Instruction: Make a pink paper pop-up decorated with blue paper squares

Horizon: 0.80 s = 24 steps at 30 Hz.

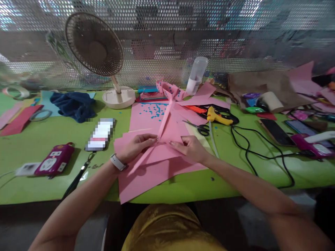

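Observation:
A pink paper sheet point(170, 130) with a long narrow fold running slantwise through it lies in front of me. At that fold, my left hand point(140, 146) pinches the paper between thumb and fingers; a watch is on this wrist. My right hand point(191, 149) grips the sheet's right side, its thumb lying on top and its fingers curled, partly hidden. Beneath are more pink sheets point(128, 190). Just beyond, a pink paper piece with blue dots point(167, 90) stands near the fold's far end. Small blue bits point(157, 111) are scattered on another pink sheet.
Scissors point(202, 130) and a yellow glue gun point(218, 116) lie right of the paper, with a black cable point(247, 150) trailing beyond. A fan point(117, 97), a bottle point(196, 75) and blue cloth point(74, 104) stand or lie behind. A phone point(101, 135) and purple power strip point(54, 160) lie left.

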Available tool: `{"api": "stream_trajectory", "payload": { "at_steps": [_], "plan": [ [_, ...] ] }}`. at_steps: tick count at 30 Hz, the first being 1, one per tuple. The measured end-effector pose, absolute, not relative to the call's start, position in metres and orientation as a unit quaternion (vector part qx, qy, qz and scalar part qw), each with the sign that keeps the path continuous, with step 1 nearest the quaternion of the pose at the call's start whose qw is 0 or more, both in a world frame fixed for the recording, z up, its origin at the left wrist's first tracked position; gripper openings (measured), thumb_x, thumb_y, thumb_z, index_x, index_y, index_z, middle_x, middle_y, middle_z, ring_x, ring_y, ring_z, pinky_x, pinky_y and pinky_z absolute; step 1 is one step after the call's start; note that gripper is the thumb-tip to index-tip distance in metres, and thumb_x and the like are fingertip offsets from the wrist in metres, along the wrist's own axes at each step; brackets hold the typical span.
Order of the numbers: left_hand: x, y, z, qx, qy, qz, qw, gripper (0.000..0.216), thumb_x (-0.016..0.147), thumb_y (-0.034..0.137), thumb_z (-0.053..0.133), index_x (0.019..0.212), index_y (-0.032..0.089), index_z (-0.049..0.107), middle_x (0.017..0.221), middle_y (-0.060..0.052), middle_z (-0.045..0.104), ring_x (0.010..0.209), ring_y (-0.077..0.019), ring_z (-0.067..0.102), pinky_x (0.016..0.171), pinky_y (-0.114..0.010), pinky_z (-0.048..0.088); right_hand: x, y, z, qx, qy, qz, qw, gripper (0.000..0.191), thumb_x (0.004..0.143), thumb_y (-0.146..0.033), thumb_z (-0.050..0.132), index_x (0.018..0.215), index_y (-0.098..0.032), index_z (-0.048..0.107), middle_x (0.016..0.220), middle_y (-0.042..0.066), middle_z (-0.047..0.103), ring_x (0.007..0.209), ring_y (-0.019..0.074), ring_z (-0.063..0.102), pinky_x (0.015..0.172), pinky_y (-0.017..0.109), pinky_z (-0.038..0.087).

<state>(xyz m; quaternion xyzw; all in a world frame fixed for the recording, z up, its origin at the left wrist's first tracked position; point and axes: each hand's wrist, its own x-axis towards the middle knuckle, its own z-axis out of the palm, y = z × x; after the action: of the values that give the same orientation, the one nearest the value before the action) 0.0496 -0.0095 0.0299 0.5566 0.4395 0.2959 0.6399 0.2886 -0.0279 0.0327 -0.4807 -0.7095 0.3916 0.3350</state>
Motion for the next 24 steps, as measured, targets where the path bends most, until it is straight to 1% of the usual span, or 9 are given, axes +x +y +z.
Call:
{"api": "stream_trajectory", "payload": {
  "at_steps": [4, 7, 10, 12, 14, 16, 18, 20, 24],
  "plan": [
    [0.042, -0.006, 0.039, 0.568, 0.461, 0.207, 0.649, 0.053, 0.074, 0.032, 0.076, 0.119, 0.013, 0.056, 0.058, 0.005, 0.058, 0.051, -0.0078, 0.051, 0.048, -0.019, 0.036, 0.289, -0.020, 0.032, -0.530, -0.661, 0.399, 0.350, 0.052, 0.077, -0.057, 0.060, 0.052, -0.021, 0.033, 0.053, -0.006, 0.026, 0.051, 0.0073, 0.025, 0.049, 0.025, 0.018],
    [0.041, -0.003, 0.046, 0.562, 0.476, 0.200, 0.647, 0.052, 0.077, 0.030, 0.073, 0.122, 0.014, 0.053, 0.061, 0.004, 0.059, 0.051, -0.0083, 0.055, 0.048, -0.019, 0.040, 0.289, -0.012, 0.031, -0.542, -0.620, 0.472, 0.316, 0.054, 0.073, -0.062, 0.063, 0.052, -0.021, 0.035, 0.050, -0.007, 0.028, 0.048, 0.0071, 0.026, 0.048, 0.025, 0.021],
    [0.039, -0.003, 0.050, 0.565, 0.497, 0.190, 0.631, 0.056, 0.080, 0.034, 0.071, 0.129, 0.014, 0.051, 0.062, 0.003, 0.061, 0.049, -0.0099, 0.058, 0.044, -0.018, 0.039, 0.296, -0.003, 0.036, -0.542, -0.593, 0.525, 0.281, 0.051, 0.078, -0.065, 0.056, 0.057, -0.019, 0.046, 0.050, -0.004, 0.044, 0.047, 0.0090, 0.038, 0.048, 0.025, 0.031],
    [0.036, -0.004, 0.049, 0.555, 0.508, 0.192, 0.630, 0.057, 0.080, 0.035, 0.071, 0.130, 0.014, 0.052, 0.064, 0.002, 0.063, 0.050, -0.0098, 0.058, 0.043, -0.018, 0.039, 0.310, 0.003, 0.044, -0.554, -0.593, 0.527, 0.251, 0.046, 0.085, -0.061, 0.048, 0.074, -0.018, 0.058, 0.062, 0.003, 0.060, 0.052, 0.0127, 0.052, 0.051, 0.026, 0.039],
    [0.031, -0.004, 0.044, 0.524, 0.511, 0.209, 0.648, 0.056, 0.079, 0.033, 0.073, 0.128, 0.014, 0.054, 0.070, 0.000, 0.066, 0.053, -0.0089, 0.059, 0.046, -0.018, 0.044, 0.331, 0.011, 0.051, -0.588, -0.654, 0.427, 0.210, 0.031, 0.086, -0.047, 0.052, 0.089, -0.018, 0.063, 0.078, 0.006, 0.068, 0.063, 0.0158, 0.060, 0.057, 0.027, 0.044],
    [0.026, -0.004, 0.037, 0.495, 0.509, 0.225, 0.668, 0.057, 0.076, 0.031, 0.076, 0.127, 0.014, 0.055, 0.071, 0.000, 0.067, 0.054, -0.0087, 0.060, 0.049, -0.019, 0.047, 0.355, 0.018, 0.054, -0.612, -0.754, 0.205, 0.125, 0.019, 0.081, -0.035, 0.058, 0.087, -0.019, 0.065, 0.087, 0.009, 0.069, 0.076, 0.0205, 0.063, 0.063, 0.029, 0.044],
    [0.021, -0.004, 0.030, 0.487, 0.505, 0.235, 0.673, 0.059, 0.075, 0.032, 0.077, 0.128, 0.015, 0.055, 0.066, 0.001, 0.065, 0.050, -0.0090, 0.059, 0.047, -0.019, 0.047, 0.376, 0.025, 0.051, -0.628, -0.775, 0.062, 0.033, 0.018, 0.078, -0.028, 0.058, 0.091, -0.017, 0.065, 0.099, 0.013, 0.069, 0.087, 0.0267, 0.063, 0.066, 0.033, 0.043],
    [0.018, -0.004, 0.025, 0.492, 0.500, 0.240, 0.671, 0.059, 0.076, 0.033, 0.077, 0.128, 0.015, 0.055, 0.061, 0.002, 0.063, 0.044, -0.0088, 0.057, 0.044, -0.019, 0.046, 0.388, 0.030, 0.045, -0.635, -0.772, 0.004, -0.026, 0.025, 0.077, -0.024, 0.056, 0.099, -0.015, 0.064, 0.107, 0.017, 0.067, 0.094, 0.0302, 0.063, 0.067, 0.035, 0.043],
    [0.015, -0.004, 0.023, 0.501, 0.488, 0.243, 0.672, 0.058, 0.077, 0.034, 0.076, 0.129, 0.016, 0.055, 0.058, 0.002, 0.062, 0.040, -0.0077, 0.055, 0.040, -0.017, 0.043, 0.393, 0.040, 0.042, -0.638, -0.763, 0.000, -0.104, 0.027, 0.077, -0.027, 0.056, 0.101, -0.015, 0.063, 0.108, 0.016, 0.067, 0.094, 0.0297, 0.063, 0.063, 0.033, 0.040]
  ]
}}
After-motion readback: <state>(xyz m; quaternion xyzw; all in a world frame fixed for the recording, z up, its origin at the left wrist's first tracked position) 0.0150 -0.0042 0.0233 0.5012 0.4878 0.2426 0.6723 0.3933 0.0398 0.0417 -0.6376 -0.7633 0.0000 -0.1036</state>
